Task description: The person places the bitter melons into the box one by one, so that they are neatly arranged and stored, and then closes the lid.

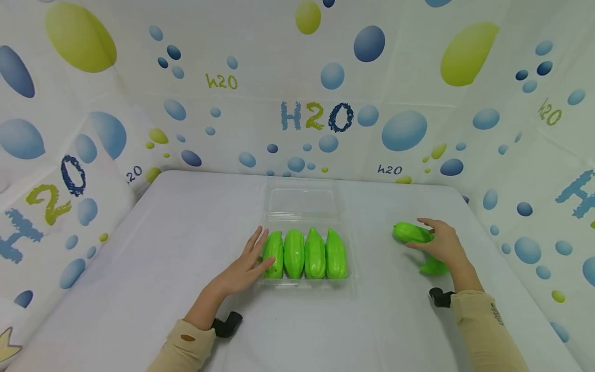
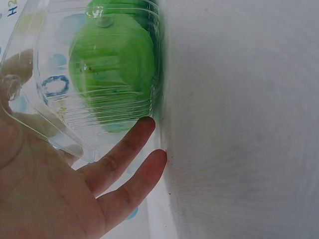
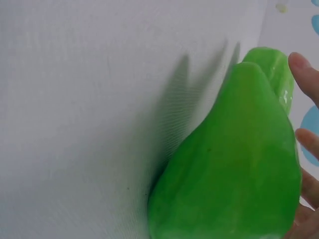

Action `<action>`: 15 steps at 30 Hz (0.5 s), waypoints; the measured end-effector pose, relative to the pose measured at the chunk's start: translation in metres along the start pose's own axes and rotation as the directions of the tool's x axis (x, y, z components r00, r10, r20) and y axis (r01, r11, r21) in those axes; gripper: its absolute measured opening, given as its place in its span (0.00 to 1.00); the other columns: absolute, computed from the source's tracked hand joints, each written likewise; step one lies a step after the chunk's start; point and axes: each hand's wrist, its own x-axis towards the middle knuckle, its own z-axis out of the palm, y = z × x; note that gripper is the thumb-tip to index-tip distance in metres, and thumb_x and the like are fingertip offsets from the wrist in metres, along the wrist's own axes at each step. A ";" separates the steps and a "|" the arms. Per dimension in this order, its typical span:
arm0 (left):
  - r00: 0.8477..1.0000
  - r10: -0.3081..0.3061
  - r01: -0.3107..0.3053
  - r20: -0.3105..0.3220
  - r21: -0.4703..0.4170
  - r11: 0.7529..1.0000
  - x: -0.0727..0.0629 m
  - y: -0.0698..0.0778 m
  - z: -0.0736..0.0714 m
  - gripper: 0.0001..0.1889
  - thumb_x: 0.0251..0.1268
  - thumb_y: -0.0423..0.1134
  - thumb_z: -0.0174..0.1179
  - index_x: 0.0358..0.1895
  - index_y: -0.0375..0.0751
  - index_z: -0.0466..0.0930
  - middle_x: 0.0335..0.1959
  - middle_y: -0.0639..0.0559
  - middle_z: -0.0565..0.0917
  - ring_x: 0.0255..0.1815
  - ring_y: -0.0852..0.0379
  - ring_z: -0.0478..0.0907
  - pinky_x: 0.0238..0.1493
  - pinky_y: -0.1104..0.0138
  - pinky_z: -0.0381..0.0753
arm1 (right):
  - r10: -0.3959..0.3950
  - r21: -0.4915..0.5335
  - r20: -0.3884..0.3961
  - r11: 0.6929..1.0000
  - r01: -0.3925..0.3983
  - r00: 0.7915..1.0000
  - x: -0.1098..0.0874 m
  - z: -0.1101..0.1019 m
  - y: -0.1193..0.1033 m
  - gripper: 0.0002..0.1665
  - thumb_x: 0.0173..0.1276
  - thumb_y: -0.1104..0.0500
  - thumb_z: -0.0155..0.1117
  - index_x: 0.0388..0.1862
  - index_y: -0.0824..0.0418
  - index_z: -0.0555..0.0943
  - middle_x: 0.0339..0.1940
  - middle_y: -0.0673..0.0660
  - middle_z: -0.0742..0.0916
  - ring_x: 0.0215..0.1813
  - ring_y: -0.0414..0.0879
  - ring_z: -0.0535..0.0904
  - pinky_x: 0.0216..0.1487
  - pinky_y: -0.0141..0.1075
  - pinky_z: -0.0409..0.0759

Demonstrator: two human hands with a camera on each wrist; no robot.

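Note:
A clear hinged plastic box [image 1: 350, 258] stands on the white table, its long side toward me. Several glossy green papayas [image 1: 315, 256] lie side by side in it, stems pointing away. My left hand [image 1: 241, 269] is at the box's left side, thumb over the rim by the leftmost papaya and other fingers spread along the outer wall. In the left wrist view, straight fingers [image 2: 119, 159] lie against the wall. Over to the right, my right hand [image 1: 443, 243] arches around a loose papaya [image 1: 409, 232], thumb at its near edge. Beneath that wrist lies another papaya [image 3: 229, 169], partly hidden.
The box's clear lid [image 1: 302, 201] lies folded back behind it on the white tablecloth [image 1: 204, 206]. A white curtain [image 1: 265, 93] printed with blue and green bubbles and H2O lettering rises behind the table and at both sides.

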 end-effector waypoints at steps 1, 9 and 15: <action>1.000 -0.002 0.002 0.001 -0.002 1.000 0.000 0.000 0.000 0.39 0.71 0.52 0.44 0.72 0.39 0.33 0.72 0.44 0.29 0.71 0.39 0.36 0.60 0.40 0.52 | 0.004 -0.003 0.003 1.000 -0.004 1.000 0.000 0.000 0.000 0.48 0.48 0.47 0.74 0.62 0.71 0.66 0.60 0.74 0.69 0.55 0.69 0.67 0.52 0.59 0.67; 1.000 0.002 -0.002 0.009 -0.006 1.000 0.001 0.001 0.000 0.39 0.71 0.51 0.44 0.72 0.38 0.32 0.72 0.43 0.29 0.71 0.38 0.36 0.60 0.39 0.51 | 0.030 -0.033 0.034 0.999 -0.029 0.999 -0.001 0.001 0.008 0.43 0.51 0.53 0.73 0.60 0.73 0.67 0.56 0.76 0.71 0.55 0.71 0.66 0.53 0.60 0.65; 1.000 -0.004 0.004 0.003 0.009 1.000 0.001 0.001 0.000 0.39 0.71 0.51 0.44 0.72 0.38 0.33 0.72 0.43 0.29 0.71 0.38 0.36 0.60 0.40 0.52 | 0.047 -0.043 0.037 0.998 -0.046 0.998 -0.001 0.002 0.011 0.37 0.53 0.57 0.71 0.57 0.74 0.69 0.52 0.77 0.74 0.54 0.70 0.67 0.53 0.60 0.65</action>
